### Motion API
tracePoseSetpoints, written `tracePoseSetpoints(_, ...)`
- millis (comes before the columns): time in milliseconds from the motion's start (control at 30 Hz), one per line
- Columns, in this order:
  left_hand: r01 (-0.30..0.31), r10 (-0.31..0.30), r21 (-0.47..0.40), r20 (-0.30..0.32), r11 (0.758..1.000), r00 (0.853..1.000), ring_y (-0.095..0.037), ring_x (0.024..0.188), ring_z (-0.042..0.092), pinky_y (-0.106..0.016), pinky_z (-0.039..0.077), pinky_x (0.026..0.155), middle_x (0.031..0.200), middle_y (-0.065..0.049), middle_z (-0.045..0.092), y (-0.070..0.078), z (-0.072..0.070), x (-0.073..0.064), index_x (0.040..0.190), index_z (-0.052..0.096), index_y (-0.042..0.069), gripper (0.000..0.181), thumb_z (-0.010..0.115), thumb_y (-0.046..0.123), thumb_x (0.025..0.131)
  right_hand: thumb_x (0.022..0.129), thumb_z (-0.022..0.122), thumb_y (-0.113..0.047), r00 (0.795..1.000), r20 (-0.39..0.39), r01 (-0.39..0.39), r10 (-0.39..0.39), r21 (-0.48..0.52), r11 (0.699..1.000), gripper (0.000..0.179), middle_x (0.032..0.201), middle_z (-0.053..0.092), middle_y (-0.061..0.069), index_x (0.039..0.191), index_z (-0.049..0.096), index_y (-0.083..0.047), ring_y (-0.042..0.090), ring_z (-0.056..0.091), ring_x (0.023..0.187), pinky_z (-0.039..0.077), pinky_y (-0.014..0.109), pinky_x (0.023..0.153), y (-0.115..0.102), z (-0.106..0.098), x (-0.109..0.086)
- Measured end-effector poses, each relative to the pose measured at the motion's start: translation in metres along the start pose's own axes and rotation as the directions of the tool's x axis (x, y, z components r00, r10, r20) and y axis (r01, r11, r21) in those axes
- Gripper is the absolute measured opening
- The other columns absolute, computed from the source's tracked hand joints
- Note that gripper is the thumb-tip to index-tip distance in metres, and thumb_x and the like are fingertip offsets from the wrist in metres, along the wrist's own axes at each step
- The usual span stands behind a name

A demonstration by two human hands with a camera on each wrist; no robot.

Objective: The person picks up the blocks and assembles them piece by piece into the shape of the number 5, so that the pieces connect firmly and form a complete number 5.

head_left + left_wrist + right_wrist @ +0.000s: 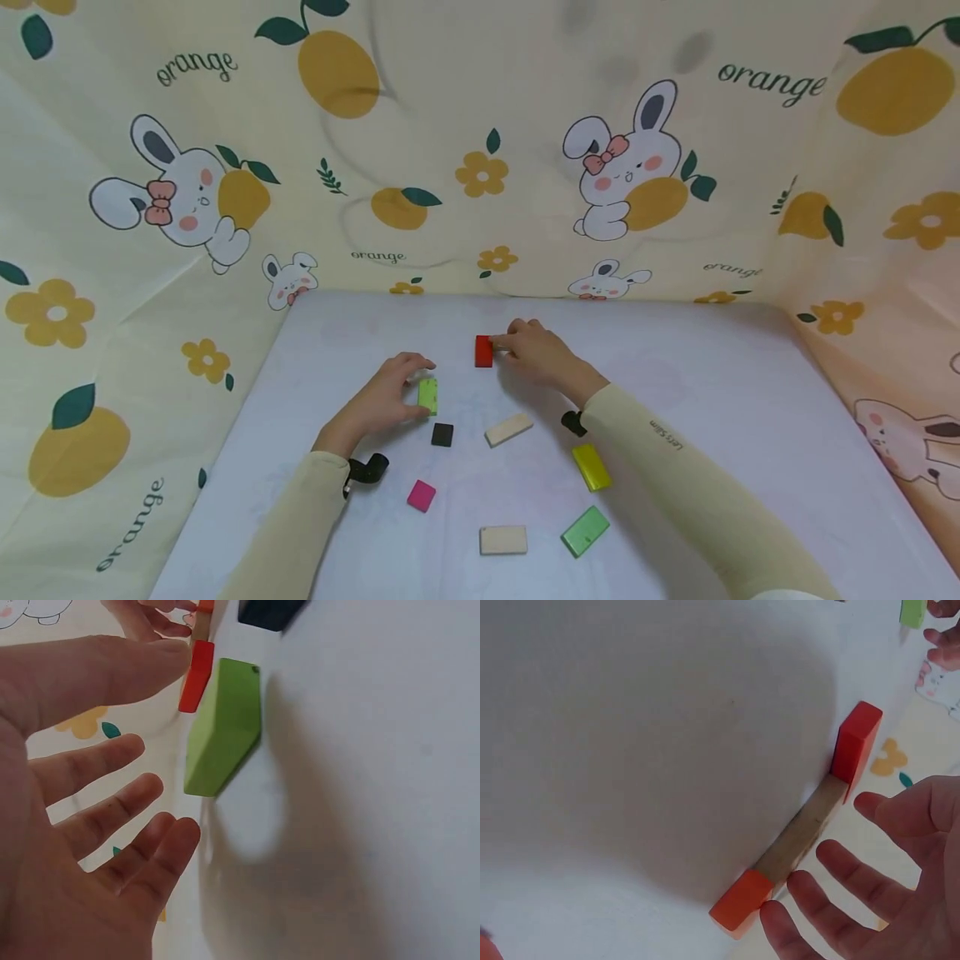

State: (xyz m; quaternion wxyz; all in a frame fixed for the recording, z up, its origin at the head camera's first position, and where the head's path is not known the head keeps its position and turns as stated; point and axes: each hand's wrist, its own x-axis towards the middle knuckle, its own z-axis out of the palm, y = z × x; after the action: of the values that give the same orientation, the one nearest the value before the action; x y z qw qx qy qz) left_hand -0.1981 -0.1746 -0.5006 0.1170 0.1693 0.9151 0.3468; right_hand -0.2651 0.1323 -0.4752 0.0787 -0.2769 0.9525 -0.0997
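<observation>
My left hand point(381, 402) is spread around the light green block point(427, 397), thumb at its near end and fingers beyond its far end. In the left wrist view a gap shows between the palm and this green block point(225, 727). Farther back, my right hand point(542, 354) reaches beside the red block point(483, 352). The right wrist view shows a row of three: the red block point(855, 746), a bare wood block point(799, 836) and an orange block point(742, 900). My extended right fingers lie along the row's back side, with fingertips at the wood and orange blocks.
Between the arms lie a black block point(442, 435), a pink block point(422, 496), a tilted beige block point(508, 430), another beige block point(503, 540), a yellow block point(592, 467) and a green block point(585, 531). A printed cloth point(420, 150) rises behind the white table point(712, 358).
</observation>
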Motion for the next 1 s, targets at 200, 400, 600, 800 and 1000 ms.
tracePoseSetpoints(200, 0.002, -0.002, -0.009, -0.003, 1.000, 1.000, -0.035, 0.140, 0.051, -0.053, 0.050, 0.113, 0.162, -0.012, 0.046, -0.005, 0.004, -0.005, 0.153, 0.059, 0.016, 0.071, 0.090, 0.016, 0.089, 0.110, 0.057, -0.015, 0.999, 0.017, -0.027, 0.028, -0.051, 0.998, 0.043, 0.138, 0.062, 0.017, 0.151, 0.066, -0.016, 0.037, 0.055, 0.120, 0.055, 0.051, 0.097, -0.006, 0.000, -0.001)
tracePoseSetpoints(400, 0.012, -0.012, -0.023, -0.010, 1.000, 1.000, -0.034, 0.135, 0.055, -0.051, 0.051, 0.111, 0.160, -0.010, 0.047, -0.003, 0.006, -0.007, 0.151, 0.060, 0.016, 0.068, 0.090, 0.014, 0.089, 0.108, 0.058, -0.016, 0.999, 0.012, -0.042, 0.043, -0.076, 0.996, 0.041, 0.137, 0.063, 0.015, 0.148, 0.069, -0.017, 0.036, 0.055, 0.118, 0.056, 0.049, 0.093, -0.008, 0.000, -0.001)
tracePoseSetpoints(600, 0.001, -0.001, -0.020, -0.021, 1.000, 1.000, -0.031, 0.129, 0.058, -0.046, 0.055, 0.107, 0.156, -0.010, 0.050, -0.003, 0.011, -0.007, 0.149, 0.062, 0.013, 0.065, 0.089, 0.011, 0.089, 0.108, 0.059, -0.017, 0.999, 0.016, -0.044, 0.045, -0.084, 0.996, 0.041, 0.137, 0.063, 0.014, 0.147, 0.070, -0.019, 0.035, 0.055, 0.118, 0.057, 0.049, 0.092, -0.008, 0.000, 0.000)
tracePoseSetpoints(800, -0.001, 0.001, -0.010, -0.037, 1.000, 0.999, -0.030, 0.123, 0.061, -0.045, 0.056, 0.105, 0.153, -0.009, 0.053, -0.003, 0.013, -0.007, 0.148, 0.063, 0.013, 0.065, 0.089, 0.008, 0.089, 0.108, 0.061, -0.017, 0.999, 0.001, -0.032, 0.032, -0.092, 0.995, 0.039, 0.134, 0.064, 0.014, 0.145, 0.071, -0.018, 0.035, 0.055, 0.115, 0.058, 0.049, 0.090, -0.007, 0.001, 0.001)
tracePoseSetpoints(1000, 0.005, -0.006, -0.012, -0.039, 1.000, 0.999, -0.029, 0.121, 0.062, -0.044, 0.056, 0.104, 0.151, -0.008, 0.054, -0.004, 0.015, -0.005, 0.146, 0.063, 0.013, 0.063, 0.089, 0.008, 0.089, 0.107, 0.061, -0.016, 0.999, -0.003, -0.032, 0.032, -0.098, 0.995, 0.040, 0.134, 0.064, 0.013, 0.145, 0.071, -0.019, 0.035, 0.056, 0.115, 0.058, 0.049, 0.090, -0.007, 0.002, 0.000)
